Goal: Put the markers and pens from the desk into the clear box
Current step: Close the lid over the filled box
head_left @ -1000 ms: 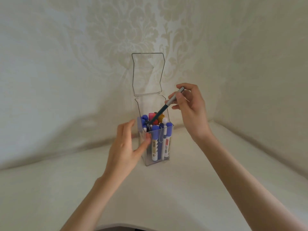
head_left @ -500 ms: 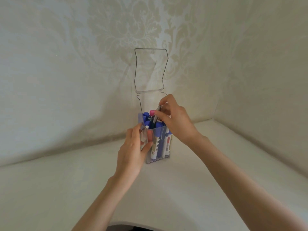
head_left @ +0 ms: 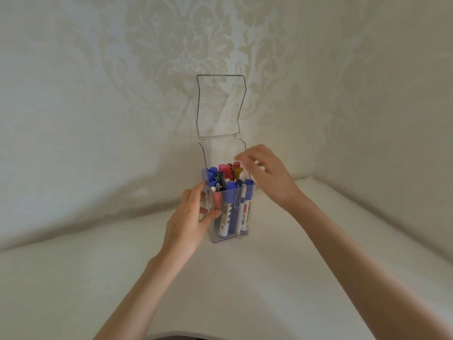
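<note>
Many markers [head_left: 231, 209] fill the clear box [head_left: 241, 238] (labels unreadable).

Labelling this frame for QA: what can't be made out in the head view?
- Left hand covers the clear box left wall.
- Right hand is motion-blurred; its fingertips' contact with the box is unclear.
- Markers and pens overlap; no count possible, labels too small.
- Both arms cut off by the bottom edge.

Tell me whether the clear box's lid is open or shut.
Open. The lid stands upright above the box, hinged at the back, with marker caps showing at the uncovered top.
</note>
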A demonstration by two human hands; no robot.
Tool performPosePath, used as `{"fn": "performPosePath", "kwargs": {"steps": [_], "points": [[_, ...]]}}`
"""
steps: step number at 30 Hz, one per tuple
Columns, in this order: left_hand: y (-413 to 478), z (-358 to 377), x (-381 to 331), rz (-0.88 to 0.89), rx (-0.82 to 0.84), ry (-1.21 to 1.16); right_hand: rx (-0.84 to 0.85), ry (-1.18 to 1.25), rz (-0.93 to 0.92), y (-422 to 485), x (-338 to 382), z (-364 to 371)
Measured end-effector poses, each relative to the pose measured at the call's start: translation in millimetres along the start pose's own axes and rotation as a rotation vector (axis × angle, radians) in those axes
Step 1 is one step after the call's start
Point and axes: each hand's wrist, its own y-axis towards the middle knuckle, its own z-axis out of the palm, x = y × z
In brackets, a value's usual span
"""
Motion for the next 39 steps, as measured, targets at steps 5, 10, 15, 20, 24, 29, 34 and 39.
{"fn": "performPosePath", "kwargs": {"steps": [5,10,15,20,24,29,34,39], "points": [[4.8,-3.3,2.7,-0.036,0.07,-0.07,-0.223,0.36,0.228,61.6,-2.0,-11.5],[5.3,-4.0,2.3,-0.075,0.09,-0.123,-0.159,0.532,0.23,94.8,24.6,-14.6],[0.3,-1.3,4.2,-0.051,0.054,-0.156,-0.255,0.542,0.134,60.9,38.8,-21.2],[-1.5,1.7,4.4,-0.035,0.028,-0.177,-0.228,0.572,0.135,1.6,32.5,-29.5],[-1.5,3.7,6.1,-0.028,0.006,-0.186,-0.141,0.583,0.138,-33.4,9.8,-13.9],[-0.7,1.9,7.2,-0.016,0.038,-0.166,-0.179,0.572,0.11,-43.9,4.9,0.2],[-2.5,2.5,8.5,-0.002,-0.012,-0.187,-0.149,0.492,0.166,-49.3,2.9,8.1],[-4.8,6.5,5.1,0.133,-0.051,-0.264,-0.051,0.417,0.27,-62.2,-13.1,33.3]]}}
